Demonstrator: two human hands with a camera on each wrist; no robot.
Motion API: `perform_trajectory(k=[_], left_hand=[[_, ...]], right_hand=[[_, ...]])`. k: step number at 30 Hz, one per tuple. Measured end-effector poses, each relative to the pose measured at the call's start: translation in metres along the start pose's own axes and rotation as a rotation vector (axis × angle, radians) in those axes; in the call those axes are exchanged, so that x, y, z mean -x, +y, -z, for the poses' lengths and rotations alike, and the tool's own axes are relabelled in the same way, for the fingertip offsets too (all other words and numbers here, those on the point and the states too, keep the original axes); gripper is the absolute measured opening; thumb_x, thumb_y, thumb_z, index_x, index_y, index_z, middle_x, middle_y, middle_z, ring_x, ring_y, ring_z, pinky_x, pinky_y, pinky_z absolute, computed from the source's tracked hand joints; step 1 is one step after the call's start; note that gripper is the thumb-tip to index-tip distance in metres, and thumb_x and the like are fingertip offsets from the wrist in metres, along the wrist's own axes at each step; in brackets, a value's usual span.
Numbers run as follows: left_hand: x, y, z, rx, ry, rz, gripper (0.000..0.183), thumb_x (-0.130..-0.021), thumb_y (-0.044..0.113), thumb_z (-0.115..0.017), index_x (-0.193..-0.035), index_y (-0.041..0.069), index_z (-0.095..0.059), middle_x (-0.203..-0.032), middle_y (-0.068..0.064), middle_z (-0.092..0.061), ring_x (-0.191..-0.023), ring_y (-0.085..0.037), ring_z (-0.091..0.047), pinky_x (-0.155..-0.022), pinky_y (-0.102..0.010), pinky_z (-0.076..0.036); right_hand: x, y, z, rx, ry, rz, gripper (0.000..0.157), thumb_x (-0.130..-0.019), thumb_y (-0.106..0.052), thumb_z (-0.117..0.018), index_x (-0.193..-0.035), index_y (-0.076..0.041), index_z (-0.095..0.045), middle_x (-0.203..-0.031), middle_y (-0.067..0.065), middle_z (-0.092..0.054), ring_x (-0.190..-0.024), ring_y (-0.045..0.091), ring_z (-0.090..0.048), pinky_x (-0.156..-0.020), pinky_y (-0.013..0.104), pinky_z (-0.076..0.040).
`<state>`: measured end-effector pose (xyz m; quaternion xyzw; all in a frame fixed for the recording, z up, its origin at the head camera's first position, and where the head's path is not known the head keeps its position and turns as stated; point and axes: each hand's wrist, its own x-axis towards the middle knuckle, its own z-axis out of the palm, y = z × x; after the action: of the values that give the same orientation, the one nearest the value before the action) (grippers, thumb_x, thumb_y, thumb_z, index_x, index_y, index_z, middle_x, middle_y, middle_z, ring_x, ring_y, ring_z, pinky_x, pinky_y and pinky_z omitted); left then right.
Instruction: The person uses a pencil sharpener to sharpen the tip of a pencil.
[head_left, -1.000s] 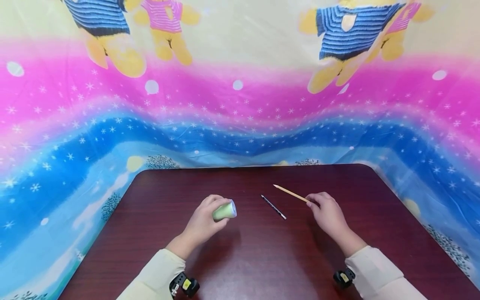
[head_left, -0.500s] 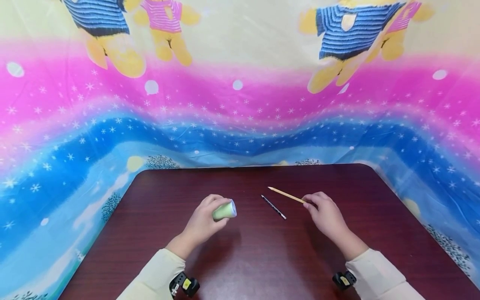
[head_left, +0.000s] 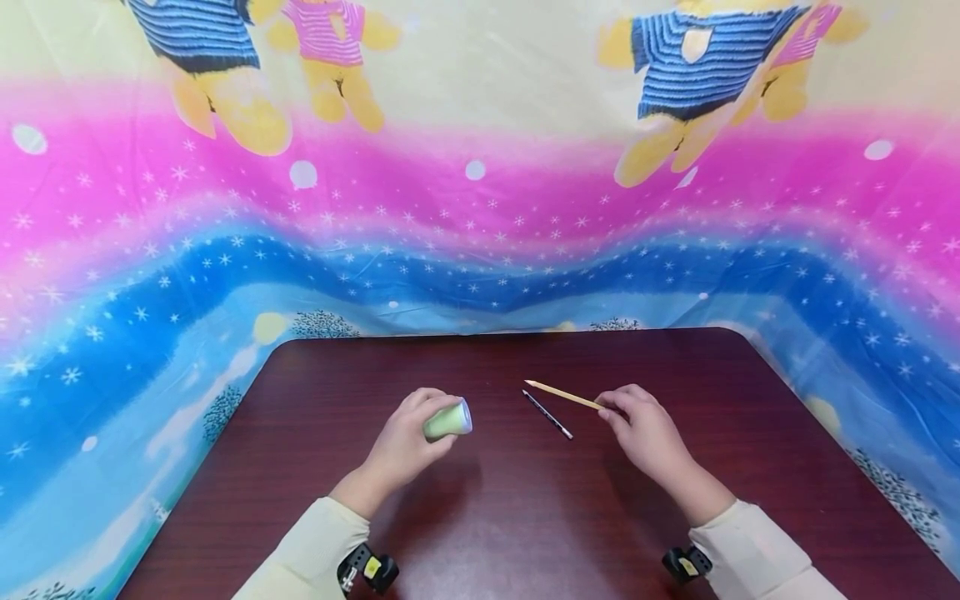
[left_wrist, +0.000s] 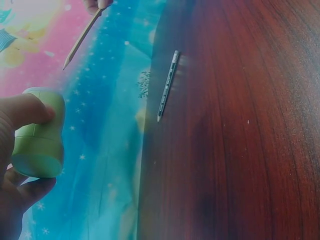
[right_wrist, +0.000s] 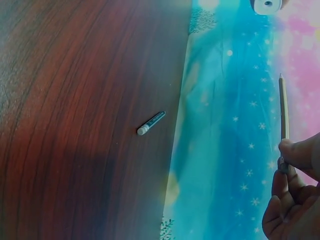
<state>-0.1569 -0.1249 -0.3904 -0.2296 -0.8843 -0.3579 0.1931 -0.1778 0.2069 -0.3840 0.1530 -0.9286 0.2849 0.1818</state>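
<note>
Backdrop [head_left: 420, 200], head view: snowflake-and-bear cloth, beyond both hands' fingers, behind dark red-brown table [head_left: 480, 525].
Left hand [head_left: 397, 442]: fingers curled round green cylinder [head_left: 444, 422], spread only to its width; pale end faces out past fingertips.
Right hand [head_left: 651, 429]: thumb and fingers pinch yellow pencil [head_left: 564, 394] near its rear; tip points toward left fingers, apart from cylinder.
Dark pencil [head_left: 548, 415]: on table between both sets of fingers, nearer the right; not held.
Left wrist view: thumb and fingers on cylinder's sides; yellow pencil tip beyond them, not touching.
Right wrist view: pinch clear, pencil projects ahead of fingers; hole [right_wrist: 268, 3] shows in cylinder's end.
Step, judged: lining pencil up with hole, likely sharpener.
Next move, judged: calls for closing gap, tip level with hole.
</note>
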Motion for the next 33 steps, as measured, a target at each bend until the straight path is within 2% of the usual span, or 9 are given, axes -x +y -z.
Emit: perform_trajectory(k=[5,17,33], left_hand=[[0.0,0.0,0.001,-0.002,-0.003,0.004,0.049,-0.072,0.001,-0.082,-0.117,0.012,-0.068,-0.11,-0.004,-0.059,-0.099,-0.02,-0.056,-0.077,-0.036,-0.054],[-0.002,0.0,0.001,-0.005,-0.006,-0.011,0.049,-0.071,0.003,-0.083,-0.117,0.011,-0.068,-0.111,-0.005,-0.06,-0.099,-0.02,-0.056,-0.076,-0.035,-0.054],[-0.002,0.004,0.002,-0.016,-0.022,-0.019,0.048,-0.071,0.002,-0.082,-0.116,0.01,-0.068,-0.111,-0.006,-0.06,-0.102,-0.022,-0.056,-0.078,-0.037,-0.053]], right_hand=[[0.001,-0.005,-0.001,0.006,-0.01,0.015,0.011,-0.085,-0.003,-0.07,-0.096,-0.005,-0.071,-0.092,0.008,-0.063,-0.086,0.026,-0.059,-0.073,0.043,-0.048],[0.003,-0.014,-0.005,-0.003,0.026,0.1,0.014,-0.081,0.001,-0.074,-0.092,-0.008,-0.072,-0.089,0.003,-0.062,-0.085,0.022,-0.058,-0.072,0.04,-0.049],[0.003,-0.028,-0.007,-0.01,-0.012,0.168,0.016,-0.079,0.001,-0.075,-0.089,-0.011,-0.072,-0.089,-0.002,-0.062,-0.084,0.017,-0.054,-0.069,0.033,-0.047]])
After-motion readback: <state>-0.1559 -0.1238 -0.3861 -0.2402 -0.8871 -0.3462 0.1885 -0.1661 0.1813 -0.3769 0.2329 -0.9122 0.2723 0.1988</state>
